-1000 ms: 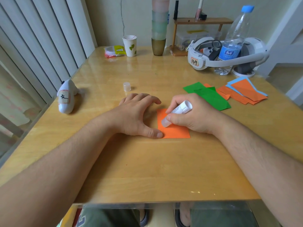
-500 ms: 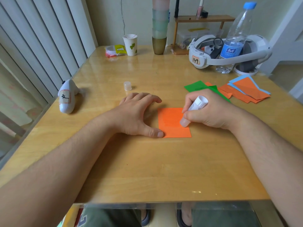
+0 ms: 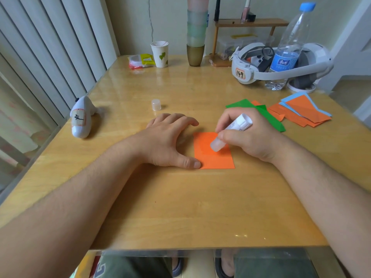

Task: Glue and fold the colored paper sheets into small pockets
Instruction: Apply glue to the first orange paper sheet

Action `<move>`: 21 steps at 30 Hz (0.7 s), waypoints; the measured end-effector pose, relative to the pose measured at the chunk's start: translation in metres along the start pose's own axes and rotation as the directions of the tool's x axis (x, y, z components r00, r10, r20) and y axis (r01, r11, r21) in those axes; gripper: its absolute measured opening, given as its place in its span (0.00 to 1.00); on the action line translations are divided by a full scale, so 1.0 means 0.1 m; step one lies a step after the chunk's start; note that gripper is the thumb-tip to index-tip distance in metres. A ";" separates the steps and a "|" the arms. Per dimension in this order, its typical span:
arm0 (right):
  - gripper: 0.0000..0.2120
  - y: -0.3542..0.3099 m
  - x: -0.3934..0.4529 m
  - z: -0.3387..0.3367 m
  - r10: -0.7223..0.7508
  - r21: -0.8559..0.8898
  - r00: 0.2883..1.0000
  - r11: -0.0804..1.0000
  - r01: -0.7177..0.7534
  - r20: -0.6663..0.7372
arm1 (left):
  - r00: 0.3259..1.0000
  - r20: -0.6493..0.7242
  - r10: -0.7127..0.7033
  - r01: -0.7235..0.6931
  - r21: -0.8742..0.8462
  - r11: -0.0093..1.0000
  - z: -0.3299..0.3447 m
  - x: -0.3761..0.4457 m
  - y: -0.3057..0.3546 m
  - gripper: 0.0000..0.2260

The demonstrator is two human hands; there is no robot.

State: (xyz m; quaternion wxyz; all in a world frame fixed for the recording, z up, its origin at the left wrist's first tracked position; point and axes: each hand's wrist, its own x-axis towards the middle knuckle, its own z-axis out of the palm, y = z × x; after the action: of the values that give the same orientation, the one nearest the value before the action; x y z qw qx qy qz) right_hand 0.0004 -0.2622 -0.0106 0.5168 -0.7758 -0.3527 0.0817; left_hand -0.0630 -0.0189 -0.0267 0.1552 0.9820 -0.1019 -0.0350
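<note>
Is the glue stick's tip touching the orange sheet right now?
Touching. In the head view, the right hand angles the glue stick down so its tip presses on the orange sheet, no gap visible.

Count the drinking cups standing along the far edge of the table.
At least 2: a white paper cup with a leaf print, and to its right a brownish cup bearing a stack of pale cups whose number cannot be told.

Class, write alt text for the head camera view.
The right hand rubs a glue stick on an orange paper sheet that the left hand pins to the wooden table. More coloured sheets lie far right.
</note>
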 end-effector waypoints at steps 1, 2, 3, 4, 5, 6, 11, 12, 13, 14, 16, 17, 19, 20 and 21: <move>0.05 0.00 0.01 0.04 -0.006 -0.023 1.000 1.000 0.006 0.017 | 1.000 -0.003 -0.005 0.005 0.003 1.000 0.00 0.00 0.00 0.48; 0.05 0.00 0.01 0.07 -0.007 -0.046 1.000 0.999 0.008 0.030 | 1.000 -0.005 -0.012 0.012 0.005 1.000 0.00 0.00 0.01 0.48; 0.06 0.01 0.02 0.10 -0.003 -0.060 0.999 0.998 0.006 0.036 | 1.000 -0.006 -0.020 0.020 0.006 1.000 0.01 0.01 0.01 0.48; 0.07 0.00 0.02 0.12 0.001 -0.066 0.999 0.998 0.001 0.038 | 1.000 -0.007 -0.026 0.027 0.007 1.000 0.01 0.01 0.01 0.48; 0.07 0.00 0.02 0.13 0.007 -0.071 0.999 0.997 -0.004 0.037 | 1.000 -0.008 -0.028 0.029 0.010 1.000 0.01 0.01 0.02 0.48; 0.07 0.00 0.03 0.14 0.017 -0.077 0.999 0.997 -0.014 0.034 | 1.000 -0.010 -0.026 0.027 0.015 1.000 0.02 0.01 0.02 0.49; 0.06 0.00 0.01 0.18 0.056 -0.126 0.997 0.991 -0.048 0.060 | 1.000 -0.011 -0.020 0.021 0.010 1.000 0.02 0.00 0.02 0.49; 0.06 -0.01 0.01 0.19 0.061 -0.143 0.996 0.988 -0.052 0.060 | 1.000 -0.011 -0.021 0.021 0.009 1.000 0.01 0.00 0.03 0.49; 0.07 -0.02 0.02 0.19 0.065 -0.162 0.996 0.985 -0.055 0.057 | 1.000 -0.012 -0.021 0.021 0.009 1.000 0.01 0.00 0.03 0.49; 0.08 -0.03 0.02 0.20 0.067 -0.174 0.996 0.983 -0.056 0.058 | 1.000 -0.011 -0.023 0.023 0.010 1.000 0.01 0.00 0.03 0.50; 0.11 -0.06 0.02 0.19 0.071 -0.181 0.995 0.982 -0.059 0.065 | 1.000 -0.008 -0.025 0.025 0.009 1.000 0.01 0.00 0.03 0.50; 0.12 -0.06 0.02 0.18 0.073 -0.177 0.995 0.982 -0.060 0.068 | 1.000 -0.009 -0.025 0.025 0.011 1.000 0.02 0.00 0.03 0.50; 0.11 -0.06 0.01 0.14 0.080 -0.166 0.994 0.984 -0.067 0.073 | 1.000 -0.012 -0.023 0.024 0.016 1.000 0.02 0.00 0.03 0.50; 0.11 -0.06 0.00 0.11 0.088 -0.165 0.993 0.983 -0.075 0.074 | 1.000 -0.014 -0.022 0.023 0.016 1.000 0.02 0.00 0.03 0.50; 0.10 -0.06 -0.01 0.09 0.095 -0.168 0.993 0.982 -0.082 0.076 | 1.000 -0.017 -0.021 0.021 0.015 1.000 0.02 0.00 0.03 0.50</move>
State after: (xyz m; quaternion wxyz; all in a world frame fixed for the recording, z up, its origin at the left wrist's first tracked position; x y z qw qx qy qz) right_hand -0.0076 -0.2546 -0.0097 0.4318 -0.8266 -0.3446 0.1076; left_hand -0.0637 -0.0224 -0.0280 0.1483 0.9844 -0.0907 -0.0275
